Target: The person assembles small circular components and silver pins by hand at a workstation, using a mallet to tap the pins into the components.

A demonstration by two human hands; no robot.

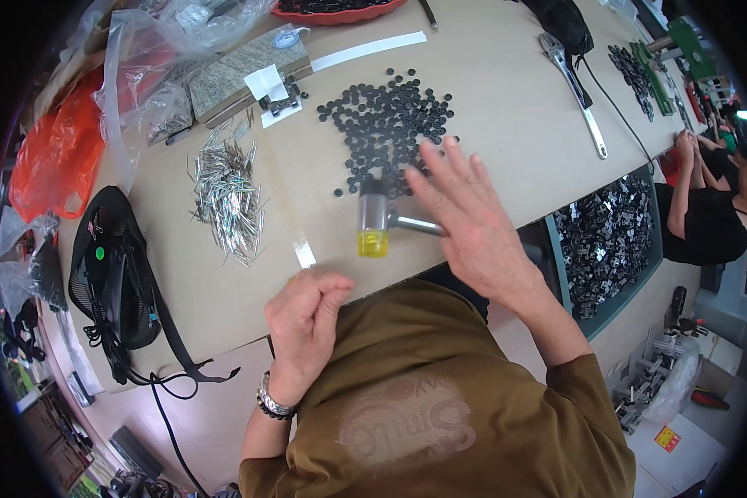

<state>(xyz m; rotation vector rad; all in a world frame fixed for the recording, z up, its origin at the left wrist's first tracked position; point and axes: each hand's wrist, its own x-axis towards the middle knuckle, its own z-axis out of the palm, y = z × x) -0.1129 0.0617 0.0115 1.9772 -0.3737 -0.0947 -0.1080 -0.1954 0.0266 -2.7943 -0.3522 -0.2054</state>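
My left hand (303,322) is closed at the table's front edge, thumb pressed against the curled fingers; whatever it may hold is hidden. A watch circles that wrist. My right hand (476,224) is spread, fingers stretched out and slightly blurred, above the handle of a small mallet (373,217). The mallet's head has a yellow end towards me and a dark end away; part of its metal handle runs under my hand. Just beyond lie many small round black pieces (382,116) in a loose spread. Left of them is a heap of thin silvery pins (228,195).
A black mesh bag (112,274) with straps lies at the left. An adjustable wrench (577,95) rests at the right, above a bin (593,319) of small dark metal parts. Farther back are a stone-like block (241,70) and a red tray (340,15). Another person sits at right.
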